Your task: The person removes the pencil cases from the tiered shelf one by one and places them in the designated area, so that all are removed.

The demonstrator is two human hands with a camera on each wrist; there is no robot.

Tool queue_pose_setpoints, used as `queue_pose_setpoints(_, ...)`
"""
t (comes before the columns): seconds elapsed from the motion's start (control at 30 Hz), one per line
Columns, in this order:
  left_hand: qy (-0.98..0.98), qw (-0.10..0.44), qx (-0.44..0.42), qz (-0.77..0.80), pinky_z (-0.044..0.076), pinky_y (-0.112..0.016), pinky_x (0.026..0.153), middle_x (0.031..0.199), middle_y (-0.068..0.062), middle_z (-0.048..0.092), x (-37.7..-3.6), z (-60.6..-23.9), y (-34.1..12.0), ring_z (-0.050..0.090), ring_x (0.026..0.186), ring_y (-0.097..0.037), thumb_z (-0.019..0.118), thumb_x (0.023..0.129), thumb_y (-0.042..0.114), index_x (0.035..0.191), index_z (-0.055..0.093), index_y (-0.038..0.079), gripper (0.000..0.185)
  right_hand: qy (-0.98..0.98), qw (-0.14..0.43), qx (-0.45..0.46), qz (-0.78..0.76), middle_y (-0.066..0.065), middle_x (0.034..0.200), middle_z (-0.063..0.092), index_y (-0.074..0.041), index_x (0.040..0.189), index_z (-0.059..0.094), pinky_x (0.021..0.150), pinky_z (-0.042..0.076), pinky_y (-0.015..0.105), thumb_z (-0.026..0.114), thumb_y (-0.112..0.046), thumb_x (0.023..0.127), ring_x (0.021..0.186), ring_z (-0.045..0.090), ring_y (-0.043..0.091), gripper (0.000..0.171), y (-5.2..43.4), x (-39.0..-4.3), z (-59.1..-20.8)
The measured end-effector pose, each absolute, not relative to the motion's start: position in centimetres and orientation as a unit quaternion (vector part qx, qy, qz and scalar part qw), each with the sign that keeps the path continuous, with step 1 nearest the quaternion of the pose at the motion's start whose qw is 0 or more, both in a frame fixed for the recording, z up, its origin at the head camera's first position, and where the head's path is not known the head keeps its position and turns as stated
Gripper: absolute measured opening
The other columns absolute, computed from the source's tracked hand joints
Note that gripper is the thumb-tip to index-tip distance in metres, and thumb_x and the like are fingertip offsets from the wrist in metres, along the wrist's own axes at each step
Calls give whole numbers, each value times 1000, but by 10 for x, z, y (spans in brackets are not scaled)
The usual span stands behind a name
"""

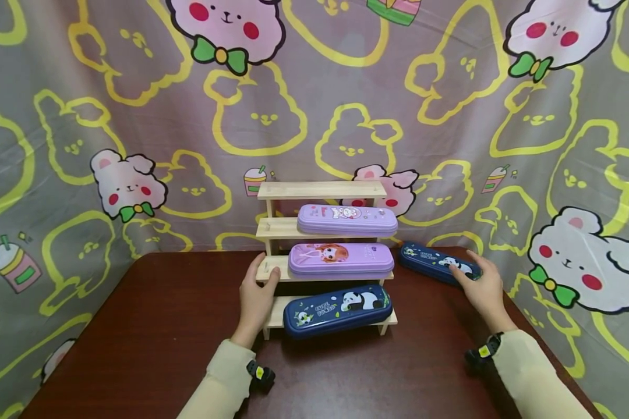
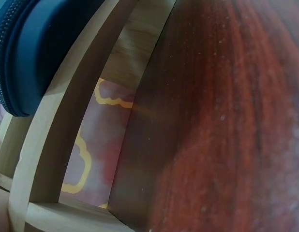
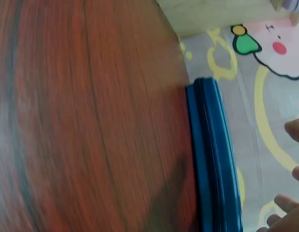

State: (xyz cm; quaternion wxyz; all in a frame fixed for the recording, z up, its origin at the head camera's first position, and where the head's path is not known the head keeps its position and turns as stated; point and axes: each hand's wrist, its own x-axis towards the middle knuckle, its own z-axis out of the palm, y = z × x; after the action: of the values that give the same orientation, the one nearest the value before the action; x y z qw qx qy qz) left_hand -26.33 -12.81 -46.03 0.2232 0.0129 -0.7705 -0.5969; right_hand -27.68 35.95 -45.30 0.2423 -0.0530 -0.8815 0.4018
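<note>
A stepped wooden rack (image 1: 322,190) stands mid-table. Its second step carries a lilac pencil case (image 1: 347,220). A purple case with a girl print (image 1: 340,259) lies on the third step, and a navy panda case (image 1: 338,309) on the lowest. My left hand (image 1: 259,294) grips the rack's left end, thumb hooked over the third step. The left wrist view shows the rack's rails (image 2: 67,121) and that navy case (image 2: 28,48). A second navy panda case (image 1: 432,261) lies flat on the table to the right. My right hand (image 1: 477,282) rests over its right end with fingers extended; fingertips (image 3: 294,130) show beyond its edge (image 3: 212,154).
The dark red table (image 1: 152,326) ends close behind the rack at a cartoon-bear cloth backdrop (image 1: 136,145) that wraps both sides. The rack's top step holds nothing. Bare tabletop (image 3: 91,121) lies in front of and left of the rack.
</note>
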Motion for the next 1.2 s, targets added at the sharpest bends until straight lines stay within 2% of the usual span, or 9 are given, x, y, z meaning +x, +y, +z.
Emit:
queue_pose_setpoints(0.2, -771, 223, 11, -596, 32, -41, 110, 143, -3, 52, -264, -461, -129, 44, 133, -18, 66, 96, 29, 145, 49, 20, 53, -865, 254, -51, 430, 23, 144, 45, -8, 145, 50, 101, 37, 60, 68, -36, 93, 129, 41, 43, 62, 341, -280, -452)
queue_pose_setpoints(0.3, -769, 225, 9, -599, 33, -41, 110, 143, -3, 52, -263, -461, -129, 45, 132, -19, 66, 96, 29, 145, 50, 20, 53, -854, 263, -27, 447, 18, 142, 49, -9, 144, 51, 95, 45, 42, 68, -33, 94, 125, 45, 37, 58, 333, -282, -450)
queue_pose_setpoints(0.4, -767, 229, 6, -599, 33, -42, 110, 143, -5, 53, -263, -460, -129, 45, 132, -20, 66, 96, 29, 145, 50, 19, 53, -838, 273, 12, 473, 18, 138, 53, -7, 143, 51, 86, 46, 23, 69, -26, 94, 123, 48, 34, 56, 324, -284, -445)
queue_pose_setpoints(0.43, -767, 228, 6, -599, 33, -42, 110, 143, -5, 53, -263, -460, -128, 45, 132, -20, 66, 96, 29, 145, 50, 19, 53, -834, 272, 23, 479, 19, 137, 53, -5, 143, 50, 85, 45, 19, 69, -23, 94, 123, 48, 36, 55, 319, -282, -440)
queue_pose_setpoints(0.53, -771, 222, 5, -597, 33, -43, 110, 144, -4, 51, -262, -461, -129, 44, 134, -20, 65, 96, 31, 146, 49, 19, 54, -820, 276, 55, 498, 23, 133, 54, 0, 141, 50, 83, 44, 14, 68, -15, 95, 119, 53, 23, 52, 303, -273, -424)
queue_pose_setpoints(0.67, -775, 215, 6, -595, 33, -44, 111, 145, -2, 50, -263, -462, -129, 42, 135, -19, 64, 97, 34, 147, 47, 21, 54, -806, 271, 76, 521, 23, 132, 54, 3, 140, 49, 84, 44, 18, 67, -12, 95, 115, 54, 12, 51, 282, -265, -409)
queue_pose_setpoints(0.83, -771, 222, 7, -597, 33, -44, 110, 144, -4, 51, -264, -462, -130, 43, 134, -20, 65, 97, 32, 147, 48, 18, 55, -801, 247, 100, 535, 22, 139, 51, 1, 145, 44, 95, 45, 43, 66, -13, 96, 122, 51, 35, 56, 264, -272, -406)
queue_pose_setpoints(0.93, -770, 225, 8, -597, 33, -44, 110, 143, -5, 52, -263, -461, -130, 44, 133, -21, 65, 96, 31, 146, 48, 16, 55, -791, 228, 124, 554, 23, 143, 47, 1, 148, 39, 98, 40, 58, 66, -11, 95, 125, 47, 42, 60, 255, -275, -401)
queue_pose_setpoints(1.2, -775, 216, 8, -593, 33, -44, 110, 145, -3, 50, -263, -461, -129, 43, 134, -20, 64, 97, 34, 147, 47, 20, 55, -781, 190, 155, 574, 22, 151, 37, -4, 154, 28, 103, 36, 57, 66, -11, 95, 130, 43, 43, 71, 238, -281, -380)
